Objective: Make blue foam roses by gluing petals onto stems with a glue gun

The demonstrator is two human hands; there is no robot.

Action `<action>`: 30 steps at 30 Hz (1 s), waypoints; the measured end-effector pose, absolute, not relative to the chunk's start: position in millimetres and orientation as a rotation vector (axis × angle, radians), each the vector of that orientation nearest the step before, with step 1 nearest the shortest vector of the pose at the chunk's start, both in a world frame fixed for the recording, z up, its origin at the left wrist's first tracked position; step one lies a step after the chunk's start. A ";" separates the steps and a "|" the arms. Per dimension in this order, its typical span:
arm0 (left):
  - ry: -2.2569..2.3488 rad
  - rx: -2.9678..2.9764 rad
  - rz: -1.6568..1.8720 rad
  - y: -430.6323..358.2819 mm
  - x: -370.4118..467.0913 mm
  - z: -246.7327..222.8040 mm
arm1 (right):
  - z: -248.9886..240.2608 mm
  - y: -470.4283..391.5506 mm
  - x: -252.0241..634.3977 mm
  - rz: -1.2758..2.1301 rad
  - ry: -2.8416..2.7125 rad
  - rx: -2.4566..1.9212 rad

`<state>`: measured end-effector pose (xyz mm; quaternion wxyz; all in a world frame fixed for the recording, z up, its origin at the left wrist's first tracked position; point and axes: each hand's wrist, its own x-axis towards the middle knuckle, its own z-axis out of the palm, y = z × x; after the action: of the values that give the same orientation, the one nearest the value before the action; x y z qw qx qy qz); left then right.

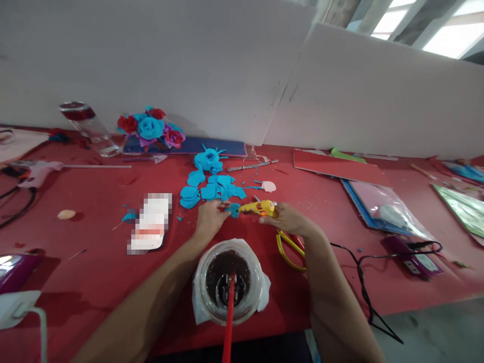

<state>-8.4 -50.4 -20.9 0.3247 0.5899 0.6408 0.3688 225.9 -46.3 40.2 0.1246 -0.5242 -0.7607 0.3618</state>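
My right hand (pixel 285 218) is wrapped round a yellow glue gun (pixel 259 207), its nozzle pointing left and a small orange light showing on it. At the nozzle is a blue paper petal (pixel 235 210), pinched in the fingers of my left hand (pixel 212 219). Whether nozzle and petal touch, I cannot tell. Just beyond my left hand lie several loose blue petals (pixel 212 190). Behind them sits a blue paper flower (pixel 208 160). Yellow-handled scissors (pixel 289 252) lie partly hidden under my right forearm.
A clear cup (pixel 200 295) with dark drink and a red straw (pixel 229 322) stands close in front. Left are a phone (pixel 151 222), a pink glue gun (pixel 40 174) and a bottle (pixel 94 131). A paper bouquet (pixel 151 127) stands behind. Right, a black cord (pixel 359 272) meets a purple power strip (pixel 412 257).
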 end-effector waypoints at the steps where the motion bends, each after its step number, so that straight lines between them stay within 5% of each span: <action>1: 1.680 1.546 0.967 -50.0 -8.5 -21.9 | 41.0 -46.6 223.4 1.066 -2.231 -1.545; 30: 1.657 1.546 0.978 -49.0 -8.7 -24.1 | 45.7 -47.4 221.4 1.136 -2.276 -1.473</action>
<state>-8.7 -49.0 -24.1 0.3303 0.5911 0.6337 0.3740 221.4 -47.4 45.7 0.1010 -0.4987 -0.7702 0.3844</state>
